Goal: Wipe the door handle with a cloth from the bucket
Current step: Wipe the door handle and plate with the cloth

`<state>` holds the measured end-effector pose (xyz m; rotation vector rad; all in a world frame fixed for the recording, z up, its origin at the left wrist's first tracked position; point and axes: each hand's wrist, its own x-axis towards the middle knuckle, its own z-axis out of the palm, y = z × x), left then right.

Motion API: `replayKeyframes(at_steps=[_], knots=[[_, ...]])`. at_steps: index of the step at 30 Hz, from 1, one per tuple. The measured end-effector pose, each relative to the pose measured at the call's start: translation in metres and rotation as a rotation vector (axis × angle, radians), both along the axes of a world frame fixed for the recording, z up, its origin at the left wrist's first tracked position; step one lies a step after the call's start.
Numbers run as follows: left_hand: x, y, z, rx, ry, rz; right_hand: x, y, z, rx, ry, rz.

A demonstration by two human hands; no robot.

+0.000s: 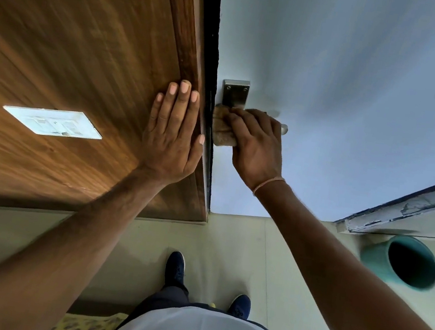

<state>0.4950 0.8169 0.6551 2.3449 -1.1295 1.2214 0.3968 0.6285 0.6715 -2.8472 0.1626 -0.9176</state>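
Item, centre of frame: our right hand (258, 145) is closed around a tan cloth (222, 129) and presses it onto the lever of the metal door handle (235, 92), whose plate shows just above on the pale door (347, 85); our left hand (173, 133) lies spread flat on the wooden panel (73, 46) beside it. Status: cloth fetched, wiping under way, we judge; completeness cannot be told. The teal bucket (373, 259) stands at lower right.

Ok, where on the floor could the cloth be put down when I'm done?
Bare tile lies between the shoes and the teal bucket, and below the wood panel to the left. It is crowded at the door handle, where the right hand presses the cloth.
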Motion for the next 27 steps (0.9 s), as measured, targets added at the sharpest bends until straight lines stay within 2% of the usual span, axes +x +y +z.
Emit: replayKeyframes(at_steps=[9, 11, 16, 19, 24, 27], knots=[[-0.001, 0.005, 0.003, 0.02, 0.007, -0.02, 0.025, -0.015, 0.017, -0.427, 0.235, 0.24], [-0.002, 0.006, 0.003, 0.018, 0.003, -0.018, 0.022, -0.021, 0.018, -0.375, 0.187, 0.226], [-0.001, 0.004, 0.005, 0.012, -0.016, -0.017, 0.001, -0.033, 0.007, 0.032, -0.015, -0.009], [0.0, 0.007, 0.005, 0.023, -0.024, -0.026, 0.003, -0.027, 0.009, 0.04, 0.004, -0.047], [-0.001, 0.007, 0.005, 0.029, -0.014, -0.012, 0.015, -0.01, 0.001, -0.191, 0.027, 0.095], [-0.001, 0.009, 0.004, 0.03, -0.008, -0.038, 0.028, -0.003, -0.002, -0.389, 0.138, 0.172]])
